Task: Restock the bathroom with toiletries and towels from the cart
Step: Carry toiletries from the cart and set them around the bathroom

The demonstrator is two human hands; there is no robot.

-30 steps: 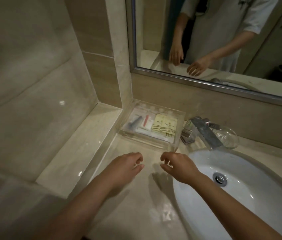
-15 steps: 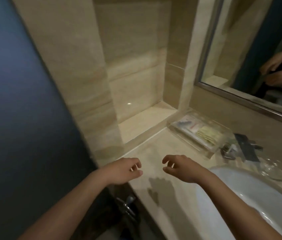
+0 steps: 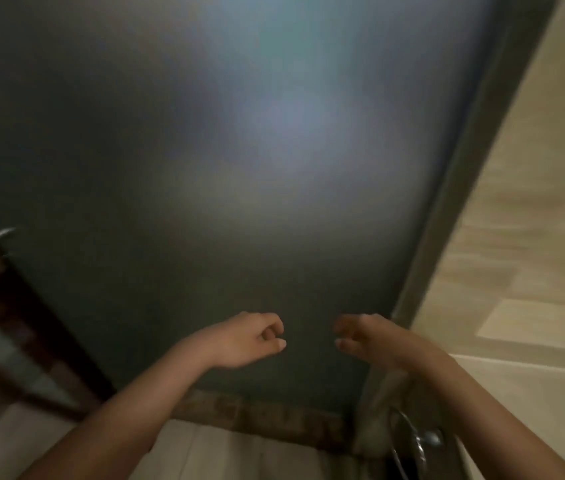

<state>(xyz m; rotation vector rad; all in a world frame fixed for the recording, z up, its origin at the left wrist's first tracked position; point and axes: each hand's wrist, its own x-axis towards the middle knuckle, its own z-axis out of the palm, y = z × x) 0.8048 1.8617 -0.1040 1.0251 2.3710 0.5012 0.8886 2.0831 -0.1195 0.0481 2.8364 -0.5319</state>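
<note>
My left hand (image 3: 253, 337) and my right hand (image 3: 364, 337) hang in front of me at mid-height, a short gap between them. Both have loosely curled fingers and hold nothing. Behind them stands a dark frosted glass door (image 3: 239, 150) that fills most of the view. No toiletries, towels or cart are in sight. The picture is blurred by motion.
A beige tiled wall (image 3: 533, 220) runs along the right, its edge meeting the door frame (image 3: 461, 216). A metal handle (image 3: 419, 441) shows at the lower right. Dark wooden framing (image 3: 14, 323) sits at the left. Pale floor tiles (image 3: 222, 452) lie below a brown threshold strip (image 3: 267, 414).
The view has swung left, away from the sink, tray and mirror, onto the frosted door. Both hands keep the same loose, empty pose in front of me.
</note>
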